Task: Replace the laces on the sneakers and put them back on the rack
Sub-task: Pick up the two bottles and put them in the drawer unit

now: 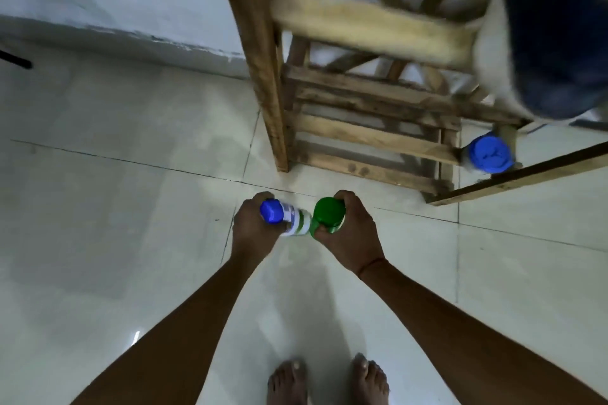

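Note:
I look straight down at a pale tiled floor. My left hand (251,227) grips a white bottle with a blue cap (286,217), tilted toward the right. My right hand (352,233) grips a green container (329,215) by its top. The two containers touch between my hands, just in front of the wooden slatted rack (362,138). A blurred dark blue sneaker with a white sole (543,33) lies on an upper shelf of the rack at the top right. No laces are visible.
A second blue-capped bottle (488,154) stands on the floor at the rack's right foot, beside a wooden plank (526,174). A pale wall (115,10) runs along the far left. My bare feet (325,381) stand at the bottom edge.

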